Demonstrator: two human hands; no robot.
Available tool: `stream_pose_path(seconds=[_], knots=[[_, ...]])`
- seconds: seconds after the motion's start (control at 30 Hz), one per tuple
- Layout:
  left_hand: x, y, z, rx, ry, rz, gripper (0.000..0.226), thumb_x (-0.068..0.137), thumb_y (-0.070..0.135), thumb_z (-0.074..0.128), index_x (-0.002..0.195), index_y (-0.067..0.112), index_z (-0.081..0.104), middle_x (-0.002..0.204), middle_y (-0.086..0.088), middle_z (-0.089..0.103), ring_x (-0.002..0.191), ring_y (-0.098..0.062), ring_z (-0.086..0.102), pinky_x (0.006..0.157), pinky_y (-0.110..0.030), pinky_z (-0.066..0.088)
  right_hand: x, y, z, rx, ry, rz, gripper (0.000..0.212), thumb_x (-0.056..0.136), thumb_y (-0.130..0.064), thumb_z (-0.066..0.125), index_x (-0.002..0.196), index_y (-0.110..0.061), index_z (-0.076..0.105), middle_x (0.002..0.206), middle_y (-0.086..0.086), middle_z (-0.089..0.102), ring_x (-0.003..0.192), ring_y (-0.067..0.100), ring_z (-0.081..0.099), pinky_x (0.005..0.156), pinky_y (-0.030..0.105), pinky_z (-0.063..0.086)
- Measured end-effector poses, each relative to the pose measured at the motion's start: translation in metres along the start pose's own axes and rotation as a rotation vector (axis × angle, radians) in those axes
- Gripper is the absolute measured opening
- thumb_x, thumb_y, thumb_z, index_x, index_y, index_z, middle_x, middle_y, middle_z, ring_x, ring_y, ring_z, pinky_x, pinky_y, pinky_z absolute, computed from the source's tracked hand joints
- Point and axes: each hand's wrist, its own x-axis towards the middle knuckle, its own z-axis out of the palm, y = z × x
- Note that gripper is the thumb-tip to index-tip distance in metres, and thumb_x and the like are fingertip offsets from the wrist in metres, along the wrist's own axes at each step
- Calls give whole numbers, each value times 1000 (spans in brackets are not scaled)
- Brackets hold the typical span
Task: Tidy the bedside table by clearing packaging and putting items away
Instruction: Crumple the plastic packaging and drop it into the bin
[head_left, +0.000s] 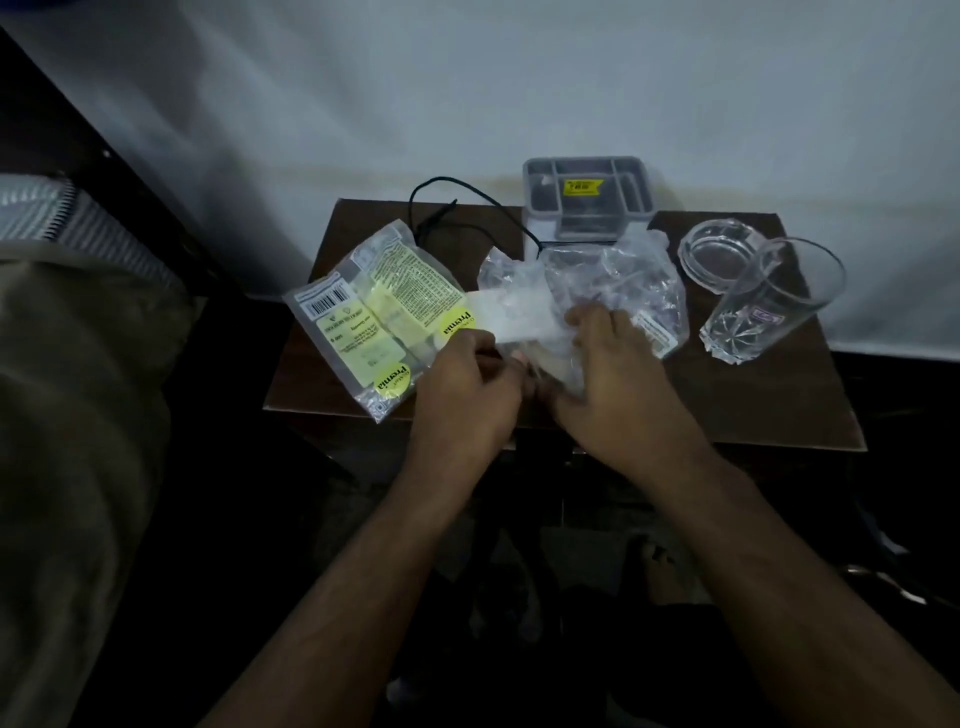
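Note:
A crumpled clear plastic bag (608, 291) lies in the middle of the dark wooden bedside table (810, 410). My right hand (613, 384) grips its near edge with curled fingers. My left hand (467, 389) pinches a white paper slip (511, 317) that lies against the clear bag. To the left lies a flat clear packet with yellow "Premia" labels (374, 317), overhanging the table's front-left corner.
A grey lidded plastic box (587, 197) stands at the back against the pale wall. A black cord (441, 208) loops beside it. At the right are a glass ashtray (719, 249) and a tall drinking glass (774, 301). A bed (78, 364) is at the left.

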Motion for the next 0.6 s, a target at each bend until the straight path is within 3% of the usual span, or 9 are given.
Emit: stream_pose_path(seconds=[0.13,0.2,0.3,0.47,0.6], knots=[[-4,-3,-4,3,-27,28,35,96,37,65,128,23,60,88,21,61,75,9,60,50,-3,43,0,-10,1,-41,-36,19,59,92,-43,57,139,-9,46,133,16,53,121,33,53,99,51,47],[-4,-4,-7,26,-12,39,38,96,38,66,131,22,59,86,22,59,75,11,57,52,-3,42,1,-12,-1,-77,-38,25,46,93,-35,59,133,-13,53,128,12,56,119,32,54,98,49,48],[0,-2,-9,20,-14,23,41,96,39,66,132,22,58,87,20,59,82,7,57,62,-12,43,6,-11,-6,-96,77,23,35,90,-15,65,124,-14,61,119,10,60,115,32,56,96,46,48],[0,1,-11,-28,17,28,40,97,47,62,128,23,60,88,18,61,87,5,59,71,-15,45,6,-19,-13,-100,406,-117,27,85,-10,65,112,-13,67,106,10,61,102,32,58,85,49,49],[0,7,-10,-269,-25,-71,43,98,56,55,124,23,61,96,4,73,90,-11,73,82,-36,60,5,-23,-13,-63,454,-205,26,84,-9,65,110,-14,69,102,8,59,99,31,58,83,49,50]])
